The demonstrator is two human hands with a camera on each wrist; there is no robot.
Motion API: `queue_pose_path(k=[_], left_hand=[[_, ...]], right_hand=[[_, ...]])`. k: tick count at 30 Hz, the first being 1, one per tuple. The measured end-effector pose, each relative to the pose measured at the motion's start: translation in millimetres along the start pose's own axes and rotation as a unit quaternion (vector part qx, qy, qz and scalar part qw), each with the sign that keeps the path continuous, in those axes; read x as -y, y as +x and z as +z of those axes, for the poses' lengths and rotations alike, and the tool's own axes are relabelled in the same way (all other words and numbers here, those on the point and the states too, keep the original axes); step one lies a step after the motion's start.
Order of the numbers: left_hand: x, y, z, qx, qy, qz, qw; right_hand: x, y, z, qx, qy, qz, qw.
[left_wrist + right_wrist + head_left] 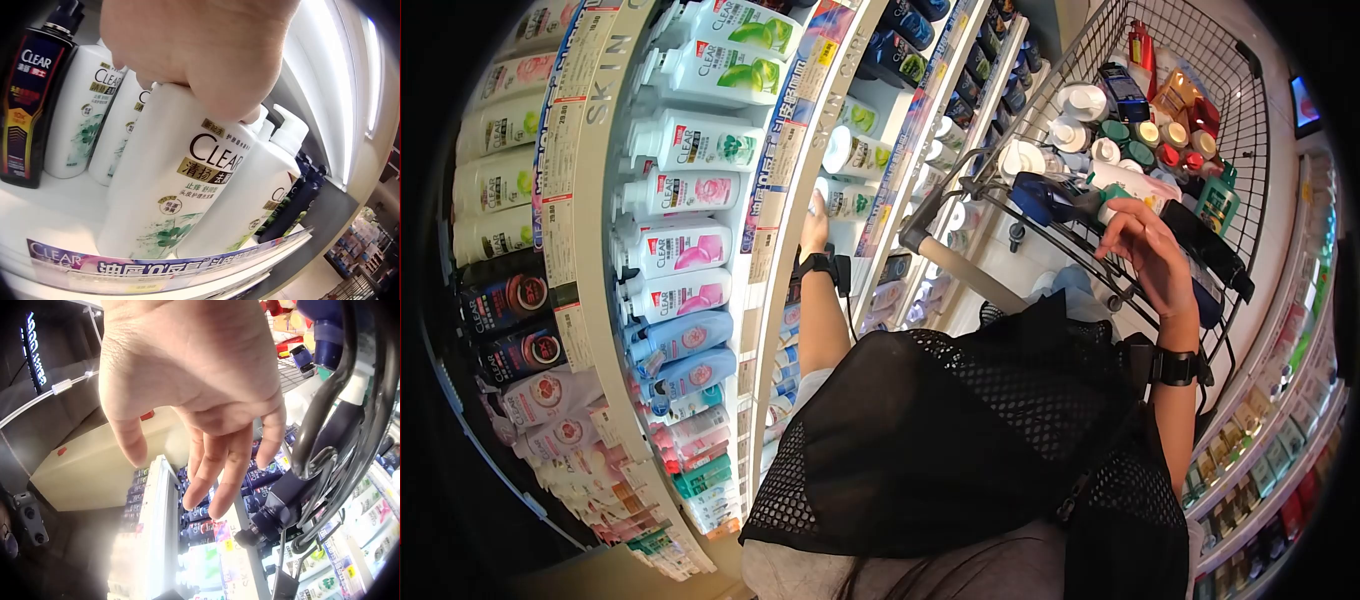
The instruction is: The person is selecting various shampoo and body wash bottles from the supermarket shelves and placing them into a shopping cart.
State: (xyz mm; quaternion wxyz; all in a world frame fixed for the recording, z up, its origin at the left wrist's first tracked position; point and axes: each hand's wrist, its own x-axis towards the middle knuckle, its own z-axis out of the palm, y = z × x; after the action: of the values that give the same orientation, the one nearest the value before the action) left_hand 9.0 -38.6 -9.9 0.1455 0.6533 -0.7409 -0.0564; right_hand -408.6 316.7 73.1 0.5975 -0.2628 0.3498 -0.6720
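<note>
My left hand (814, 228) reaches to the shelf and grips the top of a white Clear shampoo bottle (178, 181) with green leaves on its label. The palm hides the bottle's cap or pump, and most of the fingers lie behind it. The bottle stands upright, slightly tilted, at the front edge of the shelf. Beside it is another white pump bottle (256, 187). My right hand (1150, 255) hovers by the near end of the shopping cart (1250, 130), fingers loosely bent and apart. In the right wrist view nothing is between its fingers (234, 469).
More white bottles (78, 119) and a black pump bottle (34, 100) line the same shelf. A price strip (144, 265) runs along its edge. Bottles in several colours (1170, 130) fill the cart, whose handle (970, 275) is close to my body. Another stocked shelf (1280, 440) is at the right.
</note>
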Motion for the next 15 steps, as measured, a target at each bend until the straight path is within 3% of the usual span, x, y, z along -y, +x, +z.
queue_pose_path(k=[3,5,6,10,12,15], left_hand=[[-5.6,-9.4,-2.7,0.029,-0.089,0.028,0.995],[-20.8,-22.1,-12.4,0.028,0.029,0.044,0.998],[-2.9,-13.9,1.1,0.040,-0.014,0.007,0.999],[9.5,-7.7,9.3,0.050,-0.048,0.031,0.997],[7.1,-7.2,6.5,0.050,0.028,0.016,0.998],[-19.2,-19.6,-7.3,0.043,0.028,-0.022,0.998]], right_hand=[[0.8,-0.4,-1.3,-0.006,0.005,-0.008,1.000],[1.2,-0.9,-1.8,-0.011,0.001,-0.009,1.000],[1.2,-0.9,-2.0,-0.012,0.000,-0.010,1.000],[-0.3,0.3,-2.3,-0.013,-0.001,-0.009,1.000],[-1.6,0.9,-2.1,-0.008,0.001,-0.010,1.000],[-3.2,1.7,-2.2,-0.007,-0.001,0.000,1.000]])
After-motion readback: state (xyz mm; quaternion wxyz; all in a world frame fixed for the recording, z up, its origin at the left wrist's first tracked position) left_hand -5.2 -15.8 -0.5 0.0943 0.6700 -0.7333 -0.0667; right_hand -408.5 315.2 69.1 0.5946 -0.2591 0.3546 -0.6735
